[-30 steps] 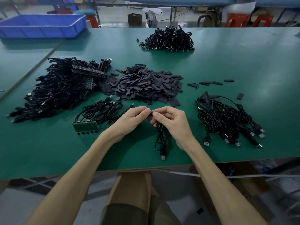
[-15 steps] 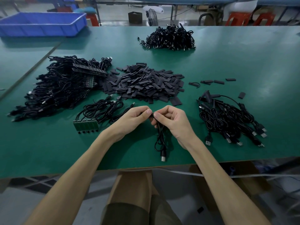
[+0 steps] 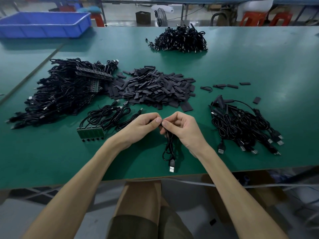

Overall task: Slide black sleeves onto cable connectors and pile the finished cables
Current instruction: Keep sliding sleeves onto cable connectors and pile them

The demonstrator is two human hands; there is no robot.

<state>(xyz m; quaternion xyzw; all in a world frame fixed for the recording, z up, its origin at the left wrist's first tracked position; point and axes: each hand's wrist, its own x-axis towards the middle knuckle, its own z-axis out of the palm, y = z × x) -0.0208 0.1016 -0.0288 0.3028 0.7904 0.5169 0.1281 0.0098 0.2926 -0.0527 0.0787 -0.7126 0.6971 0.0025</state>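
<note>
1. Fitting a sleeve onto a connector is judged to be the step in hand: one cable (image 3: 168,149) is held up by its top end between both hands, above the near part of the table (image 3: 259,69).
2. The left hand (image 3: 143,126) is curled, with thumb and forefinger pinched on the cable's dark tip. Whether a sleeve is on it cannot be told, as the tip is hidden by the fingertips.
3. The right hand (image 3: 183,130) is curled as well and pinched on the cable just below that tip. The two thumb tips are almost touching.
4. The rest of the cable hangs in loops onto the table, and its plug (image 3: 171,167) lies near the edge.
5. A steady push along the cable is called for next, with the connector held firm. The cable would then probably be laid on the pile (image 3: 241,125) at the right.
6. Loose sleeves (image 3: 155,88) are heaped just beyond the hands.
</note>
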